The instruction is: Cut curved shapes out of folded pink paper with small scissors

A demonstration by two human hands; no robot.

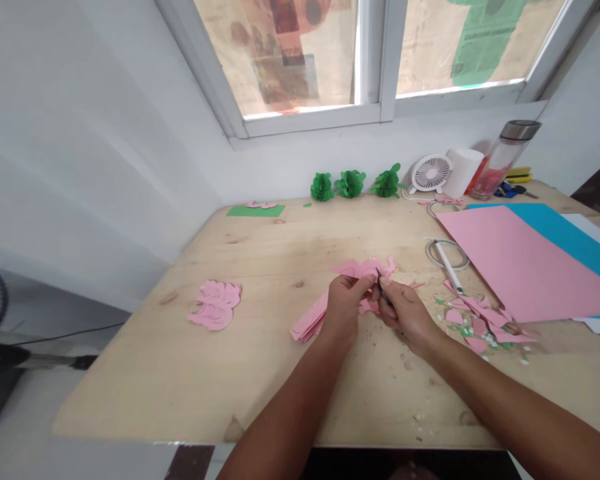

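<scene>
A pink paper piece (363,268) with curvy edges is pinched by my left hand (347,303), above the middle of the table. My right hand (407,310) is closed on small dark scissors (386,299), whose tips touch the pink paper. Folded pink strips (311,319) lie on the table, partly behind my left hand. Farther left rests a stack of cut pink shapes (216,305).
Pink and green scraps (485,323) lie right of my hands, near a white pen (449,267) and large coloured sheets (530,260). Along the wall stand green paper figures (350,183), a small white fan (431,173) and a bottle (505,160). A green sheet (256,211) lies back left.
</scene>
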